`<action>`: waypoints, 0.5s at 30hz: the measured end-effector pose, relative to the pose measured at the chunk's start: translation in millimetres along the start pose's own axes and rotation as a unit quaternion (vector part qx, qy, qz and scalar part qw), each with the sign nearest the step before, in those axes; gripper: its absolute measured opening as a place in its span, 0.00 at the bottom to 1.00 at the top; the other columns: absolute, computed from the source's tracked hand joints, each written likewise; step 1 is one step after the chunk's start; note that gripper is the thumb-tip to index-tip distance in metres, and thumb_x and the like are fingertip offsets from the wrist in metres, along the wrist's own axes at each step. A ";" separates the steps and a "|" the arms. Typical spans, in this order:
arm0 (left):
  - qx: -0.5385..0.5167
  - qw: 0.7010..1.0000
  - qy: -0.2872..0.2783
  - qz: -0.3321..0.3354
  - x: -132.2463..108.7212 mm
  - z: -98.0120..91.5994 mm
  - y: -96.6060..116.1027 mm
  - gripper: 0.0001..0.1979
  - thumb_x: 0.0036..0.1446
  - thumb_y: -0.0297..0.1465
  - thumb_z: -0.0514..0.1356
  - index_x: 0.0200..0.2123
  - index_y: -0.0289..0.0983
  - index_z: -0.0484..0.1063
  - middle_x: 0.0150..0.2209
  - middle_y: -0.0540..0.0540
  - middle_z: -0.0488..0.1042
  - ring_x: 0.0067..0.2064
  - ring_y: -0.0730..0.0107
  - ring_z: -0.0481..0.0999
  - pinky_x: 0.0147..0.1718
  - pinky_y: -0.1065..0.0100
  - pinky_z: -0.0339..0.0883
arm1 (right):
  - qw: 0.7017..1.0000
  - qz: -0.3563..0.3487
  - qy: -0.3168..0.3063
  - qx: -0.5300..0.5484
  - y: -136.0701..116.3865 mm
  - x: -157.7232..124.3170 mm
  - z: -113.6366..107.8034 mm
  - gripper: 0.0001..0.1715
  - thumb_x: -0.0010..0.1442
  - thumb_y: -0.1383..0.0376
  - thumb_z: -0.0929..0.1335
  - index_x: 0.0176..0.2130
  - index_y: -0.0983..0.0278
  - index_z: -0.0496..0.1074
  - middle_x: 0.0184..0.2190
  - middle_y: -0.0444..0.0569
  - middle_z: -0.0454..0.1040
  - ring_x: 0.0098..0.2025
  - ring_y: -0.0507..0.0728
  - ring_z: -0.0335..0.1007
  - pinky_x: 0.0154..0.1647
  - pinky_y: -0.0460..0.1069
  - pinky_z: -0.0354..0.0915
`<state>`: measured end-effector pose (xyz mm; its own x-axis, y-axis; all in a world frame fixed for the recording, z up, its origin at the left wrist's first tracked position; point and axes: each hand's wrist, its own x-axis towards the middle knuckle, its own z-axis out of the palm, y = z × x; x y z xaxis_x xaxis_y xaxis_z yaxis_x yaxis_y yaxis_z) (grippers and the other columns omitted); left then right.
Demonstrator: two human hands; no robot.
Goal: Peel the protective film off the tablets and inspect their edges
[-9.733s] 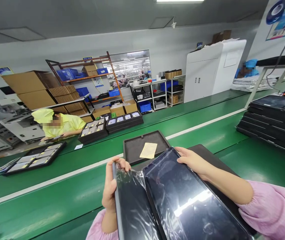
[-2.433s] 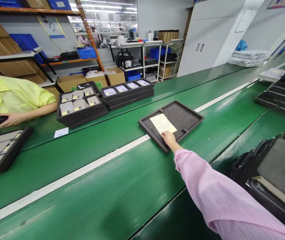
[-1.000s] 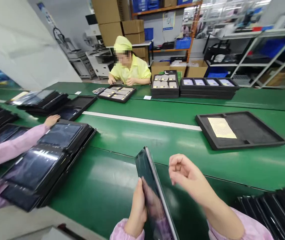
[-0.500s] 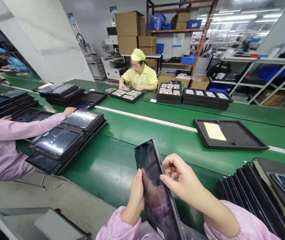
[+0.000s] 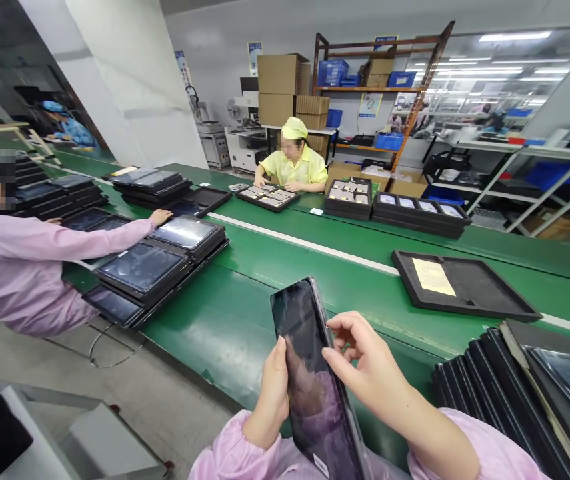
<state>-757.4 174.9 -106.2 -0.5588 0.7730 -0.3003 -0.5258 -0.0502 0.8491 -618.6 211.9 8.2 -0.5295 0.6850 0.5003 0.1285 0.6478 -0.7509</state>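
Observation:
A black tablet (image 5: 317,393) with a glossy, reflecting screen is held tilted upright over the green bench. My left hand (image 5: 272,393) grips its left edge, the thumb lying on the front and the other fingers hidden behind. At the right edge, my right hand (image 5: 362,357) has thumb and forefinger against the rim, with the remaining fingers curled in. Any small thing between those fingertips is too small to make out. A white label (image 5: 321,465) shows low on the tablet.
To the right leans a row of black trays (image 5: 489,387). Beyond it lies a shallow black foam tray (image 5: 495,287) with a yellow paper (image 5: 433,277). Stacked tablets (image 5: 142,267) stand at left, where a pink-sleeved co-worker (image 5: 29,260) reaches. A yellow-clad person (image 5: 297,163) sits opposite.
The view has tilted up and turned slightly left, so the surroundings sit lower and farther right. Both hands keep their places on the tablet.

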 end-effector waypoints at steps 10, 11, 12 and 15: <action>0.003 0.999 0.017 0.048 -18.7 -5.5 -2.7 0.33 0.43 0.60 0.59 0.35 0.34 0.73 0.38 0.41 0.78 0.43 0.56 0.74 0.43 0.62 0.66 | 0.963 -0.197 0.042 -0.179 6.4 -25.4 13.1 0.17 0.65 0.65 0.60 0.53 0.65 0.65 0.41 0.55 0.71 0.37 0.55 0.73 0.31 0.46 0.73; 0.007 0.998 0.037 0.058 -22.6 -9.2 -7.1 0.32 0.44 0.59 0.58 0.34 0.34 0.73 0.37 0.42 0.78 0.43 0.56 0.74 0.43 0.61 0.66 | 0.956 -0.214 0.035 -0.199 9.9 -30.0 12.7 0.17 0.65 0.64 0.61 0.53 0.64 0.65 0.42 0.55 0.71 0.39 0.57 0.73 0.33 0.47 0.73; 0.004 0.996 0.064 0.064 -27.3 -14.9 -12.4 0.31 0.45 0.58 0.58 0.33 0.34 0.73 0.35 0.43 0.78 0.42 0.56 0.74 0.43 0.61 0.66 | 0.951 -0.225 0.023 -0.213 15.0 -34.2 11.3 0.18 0.65 0.62 0.61 0.53 0.64 0.66 0.42 0.56 0.71 0.40 0.58 0.73 0.33 0.48 0.73; -0.058 0.982 0.159 0.078 -49.1 -46.1 -32.4 0.25 0.52 0.51 0.59 0.36 0.33 0.73 0.36 0.44 0.77 0.42 0.58 0.74 0.44 0.58 0.67 | 0.951 -0.237 -0.042 -0.196 40.4 -35.7 6.8 0.21 0.63 0.58 0.64 0.53 0.64 0.67 0.42 0.57 0.72 0.36 0.59 0.73 0.27 0.48 0.71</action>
<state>-742.5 109.4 -139.0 -0.8009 0.5138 -0.3076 -0.4775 -0.2378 0.8459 -600.3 211.4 -42.9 -0.6693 0.2675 0.6931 0.1529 0.9625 -0.2239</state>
